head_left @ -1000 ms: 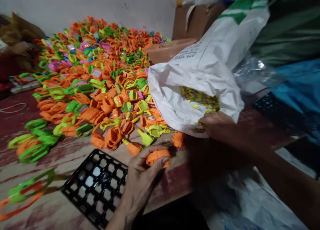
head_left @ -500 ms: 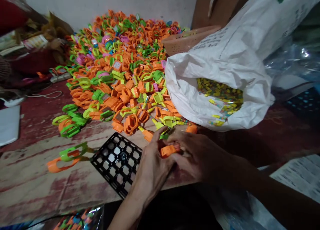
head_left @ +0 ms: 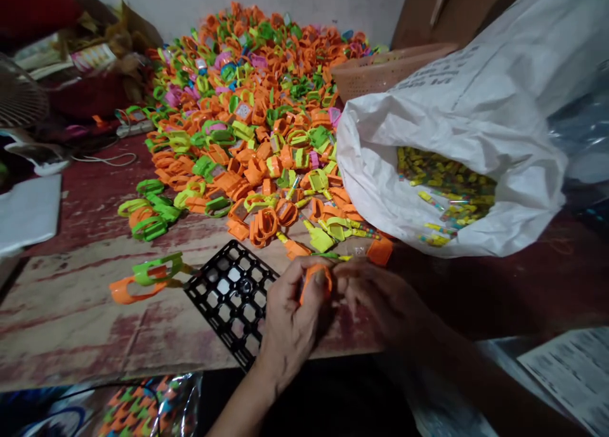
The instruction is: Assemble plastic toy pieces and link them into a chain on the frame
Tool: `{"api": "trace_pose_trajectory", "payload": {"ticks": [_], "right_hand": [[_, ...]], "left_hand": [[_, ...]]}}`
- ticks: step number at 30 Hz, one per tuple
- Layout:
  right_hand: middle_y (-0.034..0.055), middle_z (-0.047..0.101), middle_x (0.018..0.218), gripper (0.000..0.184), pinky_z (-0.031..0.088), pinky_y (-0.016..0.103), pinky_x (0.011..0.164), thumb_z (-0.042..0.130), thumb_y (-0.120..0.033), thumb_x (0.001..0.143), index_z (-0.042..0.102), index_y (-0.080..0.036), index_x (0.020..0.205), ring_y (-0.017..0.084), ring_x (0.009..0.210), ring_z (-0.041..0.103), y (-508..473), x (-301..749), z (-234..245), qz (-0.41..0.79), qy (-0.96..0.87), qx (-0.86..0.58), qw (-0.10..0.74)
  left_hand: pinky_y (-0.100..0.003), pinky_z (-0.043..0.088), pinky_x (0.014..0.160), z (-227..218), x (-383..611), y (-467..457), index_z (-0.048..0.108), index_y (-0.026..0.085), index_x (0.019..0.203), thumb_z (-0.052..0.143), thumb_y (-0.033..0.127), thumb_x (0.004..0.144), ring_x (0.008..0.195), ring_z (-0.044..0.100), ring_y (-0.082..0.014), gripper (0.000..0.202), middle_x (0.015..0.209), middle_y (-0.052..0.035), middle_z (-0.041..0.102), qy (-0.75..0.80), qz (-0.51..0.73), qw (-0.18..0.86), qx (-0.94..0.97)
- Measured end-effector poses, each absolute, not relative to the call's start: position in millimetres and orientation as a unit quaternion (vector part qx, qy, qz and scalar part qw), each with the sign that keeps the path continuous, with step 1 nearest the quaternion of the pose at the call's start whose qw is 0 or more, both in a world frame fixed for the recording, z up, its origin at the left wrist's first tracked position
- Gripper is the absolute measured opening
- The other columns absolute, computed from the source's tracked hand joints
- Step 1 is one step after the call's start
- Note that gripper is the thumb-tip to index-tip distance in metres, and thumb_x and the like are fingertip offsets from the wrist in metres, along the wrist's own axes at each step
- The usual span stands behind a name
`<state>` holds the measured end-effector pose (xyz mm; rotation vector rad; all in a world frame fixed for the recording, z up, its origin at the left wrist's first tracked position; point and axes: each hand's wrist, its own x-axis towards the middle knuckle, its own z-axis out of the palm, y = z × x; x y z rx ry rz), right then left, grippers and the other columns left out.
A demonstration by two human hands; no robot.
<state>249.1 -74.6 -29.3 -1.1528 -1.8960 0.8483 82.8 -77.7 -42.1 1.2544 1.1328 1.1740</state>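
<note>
My left hand (head_left: 292,313) is closed around an orange plastic toy watch (head_left: 318,278), its loop-shaped band showing between thumb and fingers. Right beside it is my right hand (head_left: 385,294), fingers curled and pinched close to the watch; whatever they hold is hidden and dim. A black grid tray (head_left: 214,326) with open square cells lies left of my left hand. Just beyond my fingers are a yellow-green toy watch (head_left: 321,239) and an orange piece (head_left: 379,252). Small bead-filled tubes with yellow ends (head_left: 435,201) lie inside an open white sack (head_left: 380,202).
A large heap of orange, green, yellow and pink toy watches (head_left: 266,120) covers the back of the table. Behind the sack stands a pink basket (head_left: 361,78). Green and orange watches (head_left: 157,272) lie left of the tray. A small fan (head_left: 21,94) is at far left.
The orange watch has turned upright in my left hand. My right hand has drawn slightly away to the right. The whole view has shifted a little.
</note>
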Motion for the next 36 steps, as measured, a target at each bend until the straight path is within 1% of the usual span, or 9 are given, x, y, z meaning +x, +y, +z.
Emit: {"api": "trace_pose_trajectory", "payload": {"ticks": [1, 3, 7, 10, 15, 20, 24, 29, 36], "right_hand": [[0.0068, 0.07, 0.1, 0.026, 0.055, 0.032, 0.089, 0.043, -0.029, 0.099, 0.068, -0.023, 0.097, 0.02, 0.1, 0.066, -72, 253, -27, 0.326, -0.725, -0.472, 0.381], [0.0057, 0.071, 0.094, 0.025, 0.056, 0.032, 0.088, 0.049, -0.034, 0.098, 0.07, -0.023, 0.091, 0.02, 0.097, 0.067, -65, 259, -22, 0.336, -0.684, -0.499, 0.413], [-0.0003, 0.062, 0.062, 0.033, 0.055, 0.026, 0.065, 0.065, -0.05, 0.088, 0.071, -0.019, 0.079, 0.015, 0.064, 0.064, -57, 252, -21, 0.477, -0.572, -0.467, 0.477], [-0.0007, 0.063, 0.059, 0.031, 0.049, 0.023, 0.053, 0.076, -0.047, 0.08, 0.072, -0.017, 0.078, 0.011, 0.049, 0.057, -58, 244, -31, 0.562, -0.506, -0.431, 0.493], [-0.0012, 0.065, 0.06, 0.023, 0.049, 0.024, 0.053, 0.079, -0.04, 0.079, 0.073, -0.018, 0.083, 0.012, 0.051, 0.059, -63, 240, -44, 0.63, -0.444, -0.385, 0.507], [-0.0011, 0.064, 0.062, 0.029, 0.046, 0.022, 0.051, 0.085, -0.043, 0.072, 0.073, -0.017, 0.076, 0.01, 0.051, 0.056, -65, 237, -46, 0.655, -0.398, -0.385, 0.514], [-0.0019, 0.061, 0.059, 0.034, 0.045, 0.024, 0.049, 0.083, -0.048, 0.074, 0.071, -0.016, 0.075, 0.009, 0.047, 0.053, -67, 236, -48, 0.682, -0.387, -0.366, 0.502], [-0.0019, 0.061, 0.06, 0.036, 0.046, 0.024, 0.049, 0.084, -0.048, 0.072, 0.069, -0.016, 0.074, 0.01, 0.049, 0.055, -70, 236, -52, 0.682, -0.365, -0.38, 0.508], [-0.0031, 0.057, 0.053, 0.037, 0.045, 0.025, 0.047, 0.08, -0.049, 0.073, 0.063, -0.017, 0.072, 0.011, 0.046, 0.051, -78, 235, -51, 0.657, -0.351, -0.437, 0.505]], "left_hand": [[-0.02, 0.043, 0.056, -42, 81, -75, 0.066, 0.023, 0.094, 0.053, 0.041, 0.096, 0.061, 0.054, -0.0114, 0.022, 0.072, 0.0023, 0.061, 0.473, 0.485, 0.545, 0.494], [-0.019, 0.035, 0.049, -41, 78, -70, 0.065, 0.02, 0.086, 0.056, 0.04, 0.093, 0.054, 0.045, -0.0091, 0.022, 0.065, 0.0032, 0.055, 0.481, 0.469, 0.587, 0.452], [-0.02, 0.029, 0.051, -44, 79, -69, 0.058, 0.018, 0.074, 0.055, 0.035, 0.091, 0.056, 0.036, -0.0085, 0.025, 0.061, 0.0039, 0.044, 0.486, 0.428, 0.638, 0.417], [-0.02, 0.029, 0.054, -46, 80, -73, 0.054, 0.017, 0.073, 0.052, 0.034, 0.092, 0.058, 0.035, -0.0088, 0.025, 0.063, 0.0036, 0.044, 0.483, 0.408, 0.655, 0.413], [-0.02, 0.025, 0.052, -43, 77, -74, 0.053, 0.017, 0.072, 0.052, 0.033, 0.091, 0.057, 0.033, -0.0085, 0.024, 0.062, 0.0034, 0.043, 0.471, 0.407, 0.668, 0.408], [-0.019, 0.026, 0.051, -38, 79, -77, 0.052, 0.017, 0.071, 0.05, 0.037, 0.092, 0.053, 0.032, -0.0073, 0.029, 0.058, 0.0054, 0.039, 0.472, 0.409, 0.66, 0.418], [-0.018, 0.027, 0.051, -36, 80, -79, 0.053, 0.017, 0.071, 0.051, 0.035, 0.093, 0.052, 0.031, -0.0062, 0.029, 0.058, 0.0062, 0.041, 0.478, 0.397, 0.636, 0.457], [-0.019, 0.03, 0.053, -37, 80, -80, 0.055, 0.018, 0.072, 0.047, 0.034, 0.097, 0.054, 0.035, -0.0069, 0.03, 0.059, 0.006, 0.045, 0.481, 0.381, 0.611, 0.501], [-0.023, 0.033, 0.057, -35, 83, -79, 0.056, 0.02, 0.074, 0.04, 0.037, 0.101, 0.053, 0.033, -0.0092, 0.036, 0.059, 0.0061, 0.039, 0.47, 0.342, 0.57, 0.581]]}}
